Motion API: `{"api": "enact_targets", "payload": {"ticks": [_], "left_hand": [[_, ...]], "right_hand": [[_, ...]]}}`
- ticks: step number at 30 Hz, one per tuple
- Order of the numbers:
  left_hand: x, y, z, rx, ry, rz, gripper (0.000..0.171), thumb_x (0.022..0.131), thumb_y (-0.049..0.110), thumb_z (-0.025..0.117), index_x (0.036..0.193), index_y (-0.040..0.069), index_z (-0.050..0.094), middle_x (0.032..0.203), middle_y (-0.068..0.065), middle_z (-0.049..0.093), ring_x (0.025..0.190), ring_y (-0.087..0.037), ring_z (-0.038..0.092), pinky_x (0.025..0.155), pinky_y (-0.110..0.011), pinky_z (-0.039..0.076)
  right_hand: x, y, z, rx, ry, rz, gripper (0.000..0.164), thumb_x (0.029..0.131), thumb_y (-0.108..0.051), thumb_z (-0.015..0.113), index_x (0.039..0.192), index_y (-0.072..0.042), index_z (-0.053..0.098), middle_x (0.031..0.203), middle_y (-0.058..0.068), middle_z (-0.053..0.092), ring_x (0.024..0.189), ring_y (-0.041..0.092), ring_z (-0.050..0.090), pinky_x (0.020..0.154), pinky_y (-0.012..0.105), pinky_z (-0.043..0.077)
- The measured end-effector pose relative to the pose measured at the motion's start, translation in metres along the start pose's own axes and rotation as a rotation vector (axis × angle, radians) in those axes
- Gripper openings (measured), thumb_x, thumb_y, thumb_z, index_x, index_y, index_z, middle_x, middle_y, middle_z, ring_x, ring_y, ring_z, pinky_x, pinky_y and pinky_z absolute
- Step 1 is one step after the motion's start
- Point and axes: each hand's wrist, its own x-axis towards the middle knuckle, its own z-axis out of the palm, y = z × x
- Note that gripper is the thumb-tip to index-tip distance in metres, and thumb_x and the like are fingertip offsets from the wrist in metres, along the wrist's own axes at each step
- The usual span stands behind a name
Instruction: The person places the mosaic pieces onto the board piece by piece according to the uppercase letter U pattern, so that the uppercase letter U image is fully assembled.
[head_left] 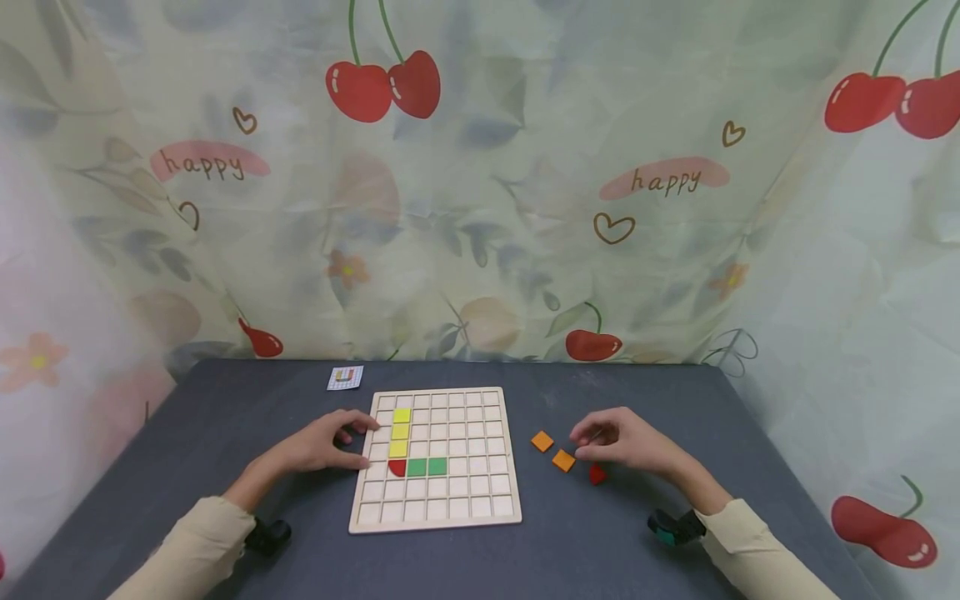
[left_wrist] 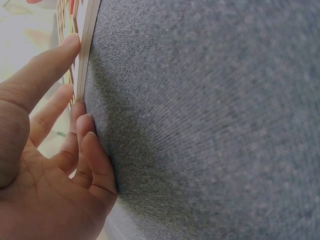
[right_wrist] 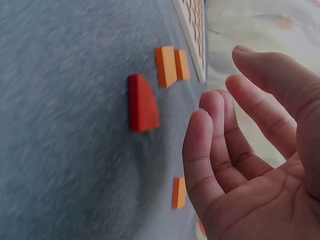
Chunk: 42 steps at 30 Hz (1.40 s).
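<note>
A pale wooden grid board [head_left: 468, 508] lies on the table. Three yellow squares [head_left: 401, 432] run down one column, with a red quarter-round piece [head_left: 397, 467] below them and two green squares [head_left: 427, 467] to its right. At the board's left edge, my left hand [head_left: 318, 442] rests its thumb and fingertips on the frame, fingers mostly straight. Over to the right, my right hand [head_left: 630, 440] hovers with relaxed, slightly bent fingers and nothing between them. Near it lie orange squares [head_left: 564, 460] and a loose red quarter-round piece [right_wrist: 142, 103].
A small printed card [head_left: 345, 377] sits behind the board, toward the left. Another orange piece [right_wrist: 178, 193] shows partly behind the right fingers in the right wrist view. A patterned curtain [head_left: 480, 208] hangs behind the dark table [head_left: 577, 550].
</note>
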Motion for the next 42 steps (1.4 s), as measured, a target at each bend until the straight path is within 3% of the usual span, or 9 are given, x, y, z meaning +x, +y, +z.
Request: {"api": "enact_targets", "payload": {"ticks": [7,22,42], "left_hand": [[0.0,-0.001,0.0,0.004,0.001,-0.004,0.055,0.085,0.027,0.086,0.131,0.009,0.063,0.12,-0.011,0.057,0.103,-0.03,0.055,0.09,-0.05,0.045],[0.0,0.0,-0.001,0.004,-0.005,0.008,0.055,0.085,0.027,0.086,0.131,0.008,0.063,0.12,-0.01,0.057,0.102,-0.03,0.055,0.089,-0.05,0.045],[0.001,0.0,-0.001,0.003,-0.006,-0.003,0.054,0.085,0.026,0.086,0.13,0.008,0.063,0.119,-0.01,0.057,0.101,-0.029,0.054,0.089,-0.049,0.045]], "right_hand": [[-0.011,0.007,-0.005,0.023,-0.022,0.021,0.028,0.094,-0.007,0.074,0.116,0.009,0.067,0.111,0.025,0.066,0.092,0.027,0.068,0.077,0.033,0.055],[-0.024,0.017,-0.006,0.077,-0.064,0.069,0.028,0.093,-0.006,0.074,0.116,0.008,0.066,0.109,0.019,0.067,0.093,0.028,0.069,0.079,0.031,0.055],[-0.025,0.016,0.007,-0.095,0.03,0.081,0.026,0.089,-0.014,0.081,0.105,0.003,0.069,0.088,0.006,0.065,0.076,0.016,0.062,0.071,0.027,0.052]]}}
